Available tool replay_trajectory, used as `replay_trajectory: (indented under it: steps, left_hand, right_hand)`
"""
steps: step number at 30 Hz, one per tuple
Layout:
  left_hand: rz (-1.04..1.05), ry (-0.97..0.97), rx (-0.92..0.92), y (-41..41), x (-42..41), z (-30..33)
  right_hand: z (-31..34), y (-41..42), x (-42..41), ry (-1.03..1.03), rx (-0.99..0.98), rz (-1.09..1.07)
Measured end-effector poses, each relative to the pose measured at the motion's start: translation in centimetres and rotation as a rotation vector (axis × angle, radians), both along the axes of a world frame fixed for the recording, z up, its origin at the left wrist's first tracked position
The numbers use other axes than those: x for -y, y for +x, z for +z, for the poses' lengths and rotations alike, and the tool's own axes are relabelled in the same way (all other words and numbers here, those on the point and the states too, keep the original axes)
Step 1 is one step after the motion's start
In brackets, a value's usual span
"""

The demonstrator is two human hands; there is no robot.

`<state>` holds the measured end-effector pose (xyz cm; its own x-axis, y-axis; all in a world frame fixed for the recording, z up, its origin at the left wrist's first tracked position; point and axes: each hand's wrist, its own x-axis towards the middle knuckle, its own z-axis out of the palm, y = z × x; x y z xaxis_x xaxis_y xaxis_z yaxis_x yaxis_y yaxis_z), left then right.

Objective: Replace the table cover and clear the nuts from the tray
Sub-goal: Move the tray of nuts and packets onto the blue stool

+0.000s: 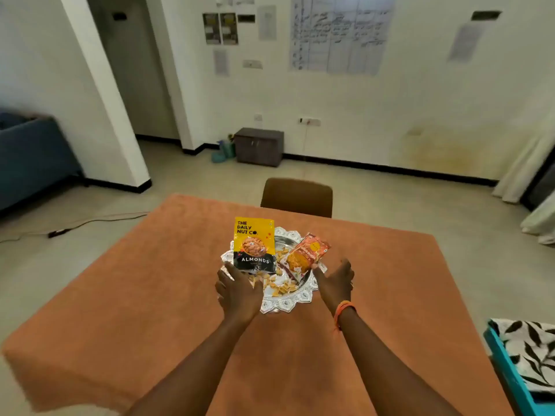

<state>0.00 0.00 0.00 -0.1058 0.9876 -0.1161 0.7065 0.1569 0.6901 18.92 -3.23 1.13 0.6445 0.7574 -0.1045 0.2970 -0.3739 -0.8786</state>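
An orange table cover [135, 295] lies spread over the table. Near its centre stands a silver tray [295, 300] with an ornate scalloped rim, and loose nuts [277, 288] are scattered on the tray.

The left hand [238, 291] is at about 8 o'clock of the tray. Its fingers are straight and a little spread, and they reach over the rim to the lower edge of the almond packet [254, 244]. They touch the packet or are just beside it; I cannot tell which. This yellow and black packet, with the word ALMONDS on it, stands upright on the tray at about 10 o'clock.

An orange snack packet [304, 255] lies tilted at about 2 o'clock of the tray. The right hand [335, 283], at about 4 o'clock, is open with its fingers extended, and the fingertips are at the lower corner of this packet. An orange wrist thread [344, 309] is on the right wrist.

At 12 o'clock, behind the table, stands a brown chair [297, 196].
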Motion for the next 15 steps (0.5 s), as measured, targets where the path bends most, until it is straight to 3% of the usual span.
replay_trajectory:
  steps: [4,6,11,15]
  left_hand:
    - [0.29,-0.212,0.325,1.7,-1.0,-2.3]
    - [0.382,-0.213,0.459,2.2,-1.3,-3.7]
    - [0.513,-0.158,0.68,3.2,-2.0,-5.4]
    - [0.547,-0.1,0.756,3.1,-1.6,-6.2]
  right_hand:
    - [-4.4,0.9,-2.0,-0.139,-0.315,0.003]
    - [-6.3,1.0,-2.8,-0.147,-0.478,0.017]
    - [-7.9,1.8,-4.9,-0.041,-1.115,0.074]
    - [-7.0,2.7,-5.0,0.011,-1.203,0.092]
